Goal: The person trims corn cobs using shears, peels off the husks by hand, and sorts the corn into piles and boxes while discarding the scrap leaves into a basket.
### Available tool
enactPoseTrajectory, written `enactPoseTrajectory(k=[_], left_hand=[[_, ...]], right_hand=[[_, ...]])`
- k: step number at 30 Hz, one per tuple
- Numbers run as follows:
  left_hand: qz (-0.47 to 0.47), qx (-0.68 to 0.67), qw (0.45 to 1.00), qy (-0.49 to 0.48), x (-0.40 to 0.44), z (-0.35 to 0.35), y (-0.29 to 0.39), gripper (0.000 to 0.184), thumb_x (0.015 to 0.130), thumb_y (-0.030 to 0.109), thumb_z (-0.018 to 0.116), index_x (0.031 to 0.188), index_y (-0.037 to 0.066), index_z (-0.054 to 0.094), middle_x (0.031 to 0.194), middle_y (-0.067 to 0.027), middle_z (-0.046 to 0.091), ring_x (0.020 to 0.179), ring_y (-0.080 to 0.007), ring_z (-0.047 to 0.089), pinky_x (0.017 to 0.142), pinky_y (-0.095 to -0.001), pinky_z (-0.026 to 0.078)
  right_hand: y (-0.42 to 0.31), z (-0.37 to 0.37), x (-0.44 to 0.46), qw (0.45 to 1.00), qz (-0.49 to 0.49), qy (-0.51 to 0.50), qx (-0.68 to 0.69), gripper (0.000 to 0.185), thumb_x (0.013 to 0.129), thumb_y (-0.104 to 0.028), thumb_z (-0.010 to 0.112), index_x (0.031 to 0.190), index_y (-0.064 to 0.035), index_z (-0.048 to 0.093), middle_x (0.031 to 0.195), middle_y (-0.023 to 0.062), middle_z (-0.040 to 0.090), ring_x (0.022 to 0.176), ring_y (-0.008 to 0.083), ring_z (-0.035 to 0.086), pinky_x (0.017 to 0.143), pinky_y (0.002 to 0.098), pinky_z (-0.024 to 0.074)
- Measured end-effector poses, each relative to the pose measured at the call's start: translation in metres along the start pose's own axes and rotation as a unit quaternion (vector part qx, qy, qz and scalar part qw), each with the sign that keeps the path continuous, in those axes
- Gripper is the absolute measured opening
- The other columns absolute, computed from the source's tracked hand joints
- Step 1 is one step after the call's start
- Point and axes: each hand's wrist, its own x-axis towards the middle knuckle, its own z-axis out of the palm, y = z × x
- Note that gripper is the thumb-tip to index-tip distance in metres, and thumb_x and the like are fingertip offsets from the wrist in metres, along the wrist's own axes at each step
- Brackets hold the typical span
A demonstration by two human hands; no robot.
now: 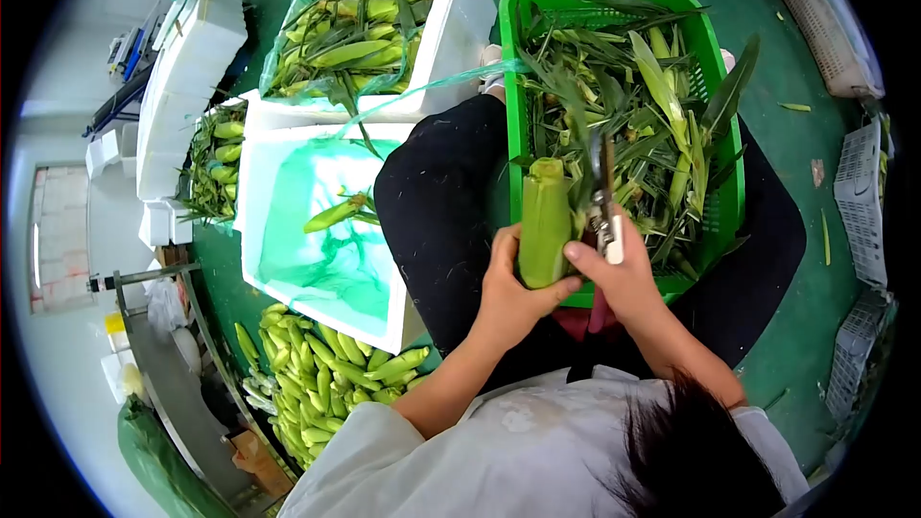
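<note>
An ear of corn in its green husk (pixel 545 230) stands nearly upright in my left hand (pixel 510 293), whose fingers are wrapped round its lower part. My right hand (pixel 624 273) is closed on a pair of shears (pixel 602 216), and its thumb touches the side of the ear. The blades point away from me, just right of the corn, and look blurred. Beneath and beyond both hands, a green basket (pixel 513 115) between my legs holds cut leaves and husks (pixel 614 96).
Left of my leg, a white foam box with a green liner (pixel 317 230) holds one ear. Beyond it, another foam box (pixel 460 29) is full of unhusked corn. Trimmed ears (pixel 326 374) are piled on the floor at the lower left. Crates (pixel 861 201) line the right side.
</note>
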Motion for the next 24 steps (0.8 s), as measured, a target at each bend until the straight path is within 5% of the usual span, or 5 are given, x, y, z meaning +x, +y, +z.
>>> enactPoseTrajectory(k=[8, 10, 13, 20, 24], left_hand=[[0.064, -0.678, 0.731, -0.048, -0.046, -0.105, -0.004, 0.068, 0.090, 0.062, 0.049, 0.132, 0.008, 0.047, 0.105, -0.0091, 0.058, 0.085, -0.0210, 0.060, 0.070, -0.0379, 0.053], [0.072, -0.679, 0.726, 0.085, -0.090, -0.174, -0.021, 0.063, 0.091, 0.061, 0.047, 0.127, 0.010, 0.051, 0.098, -0.0083, 0.057, 0.072, -0.0180, 0.055, 0.059, -0.0358, 0.050], [0.061, -0.576, 0.703, 0.413, -0.190, -0.284, -0.070, 0.057, 0.092, 0.057, 0.045, 0.122, 0.010, 0.052, 0.095, -0.0087, 0.059, 0.075, -0.0195, 0.058, 0.061, -0.0375, 0.053], [0.239, -0.366, 0.245, 0.865, -0.389, -0.465, -0.142, 0.060, 0.101, 0.039, 0.024, 0.133, -0.010, 0.039, 0.126, -0.0206, 0.054, 0.114, -0.0327, 0.058, 0.095, -0.0444, 0.055], [0.178, -0.192, 0.677, 0.688, -0.227, -0.525, -0.181, 0.035, 0.099, 0.030, 0.049, 0.123, 0.007, 0.056, 0.095, -0.0101, 0.062, 0.087, -0.0205, 0.063, 0.074, -0.0297, 0.054]], right_hand=[[-0.036, -0.097, 0.072, 0.866, -0.098, 0.151, -0.466, 0.042, 0.084, -0.022, 0.071, 0.117, 0.0002, 0.058, 0.088, 0.0062, 0.061, 0.079, 0.0177, 0.059, 0.072, 0.0317, 0.0483], [-0.042, -0.139, 0.089, 0.759, -0.194, 0.189, -0.592, 0.055, 0.085, -0.030, 0.073, 0.126, 0.0021, 0.055, 0.114, 0.0145, 0.066, 0.099, 0.0292, 0.063, 0.089, 0.0382, 0.0486], [-0.044, -0.183, 0.094, 0.885, -0.077, 0.151, -0.433, 0.047, 0.087, -0.030, 0.071, 0.121, -0.0006, 0.056, 0.098, 0.0104, 0.063, 0.087, 0.0207, 0.060, 0.079, 0.0324, 0.0481], [0.042, -0.138, 0.035, 0.943, 0.097, 0.038, -0.317, 0.041, 0.085, -0.027, 0.072, 0.113, -0.0032, 0.056, 0.073, -0.0015, 0.052, 0.055, 0.0082, 0.047, 0.049, 0.0238, 0.0366], [0.031, -0.063, 0.015, 0.927, 0.239, 0.094, -0.273, 0.042, 0.086, -0.023, 0.070, 0.118, -0.0017, 0.055, 0.076, 0.0009, 0.056, 0.057, 0.0102, 0.050, 0.049, 0.0240, 0.0396]])
